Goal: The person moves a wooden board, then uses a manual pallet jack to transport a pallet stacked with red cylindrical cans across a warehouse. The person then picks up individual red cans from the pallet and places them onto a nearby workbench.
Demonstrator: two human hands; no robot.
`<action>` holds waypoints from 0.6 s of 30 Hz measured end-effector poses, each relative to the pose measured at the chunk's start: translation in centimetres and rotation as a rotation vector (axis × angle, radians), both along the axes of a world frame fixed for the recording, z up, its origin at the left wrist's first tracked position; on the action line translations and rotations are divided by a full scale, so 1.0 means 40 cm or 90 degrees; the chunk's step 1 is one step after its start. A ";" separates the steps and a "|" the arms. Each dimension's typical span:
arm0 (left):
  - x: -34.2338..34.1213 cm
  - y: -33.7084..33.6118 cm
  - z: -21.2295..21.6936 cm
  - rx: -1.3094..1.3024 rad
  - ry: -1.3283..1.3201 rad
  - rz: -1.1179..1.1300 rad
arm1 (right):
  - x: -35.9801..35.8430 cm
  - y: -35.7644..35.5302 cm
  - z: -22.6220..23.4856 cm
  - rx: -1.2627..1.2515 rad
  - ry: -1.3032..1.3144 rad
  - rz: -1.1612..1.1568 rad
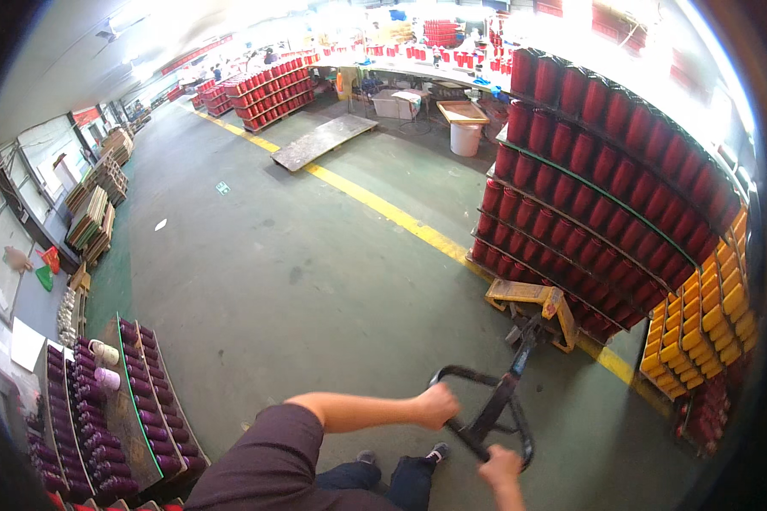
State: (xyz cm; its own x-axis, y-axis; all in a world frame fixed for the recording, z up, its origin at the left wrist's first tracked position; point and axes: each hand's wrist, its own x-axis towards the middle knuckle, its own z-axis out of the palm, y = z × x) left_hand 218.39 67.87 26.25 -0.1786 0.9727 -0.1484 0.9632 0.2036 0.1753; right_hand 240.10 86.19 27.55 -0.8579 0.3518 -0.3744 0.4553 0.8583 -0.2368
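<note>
Both my hands are closed round the black loop handle (pixel 496 405) of a pallet jack. My left hand (pixel 437 404) grips the loop's left side with the arm stretched across from the left. My right hand (pixel 501 467) holds the side nearer to me, at the lower right. From the handle a dark shaft runs up to the jack's worn yellow body (pixel 528 294). That body stands against a tall load of dark red cylinders (pixel 601 170), stacked in several layers with thin boards between. The jack's forks are hidden by the load.
A yellow floor line (pixel 383 209) passes by the load. Yellow cylinders (pixel 703 319) stand stacked at right, dark purple ones (pixel 141 392) at lower left. Farther off are a flat board (pixel 324 141), a white bin (pixel 464 139), red stacks (pixel 268 92) and wooden pallets (pixel 98 223) by the left wall.
</note>
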 end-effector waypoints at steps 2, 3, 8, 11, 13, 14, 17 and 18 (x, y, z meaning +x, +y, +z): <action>-0.100 0.131 0.170 0.100 0.065 0.026 | -0.098 0.109 0.198 0.072 0.127 -0.016; -0.150 0.194 0.225 0.164 0.060 0.031 | -0.147 0.165 0.265 0.059 0.142 -0.076; -0.238 0.269 0.341 0.227 0.052 0.070 | -0.249 0.235 0.378 0.021 0.163 -0.051; -0.107 0.145 0.177 0.218 0.045 0.003 | -0.088 0.139 0.176 0.115 0.187 -0.009; 0.004 -0.022 -0.028 0.188 0.017 0.016 | 0.015 -0.009 -0.039 0.034 0.141 0.009; 0.058 -0.086 -0.105 0.082 -0.032 0.011 | 0.063 -0.078 -0.140 0.009 0.113 0.041; 0.175 -0.203 -0.330 -0.074 -0.045 0.077 | 0.089 -0.209 -0.278 -0.079 -0.117 0.045; 0.184 -0.198 -0.333 -0.117 -0.054 0.104 | 0.086 -0.205 -0.285 -0.067 -0.107 0.041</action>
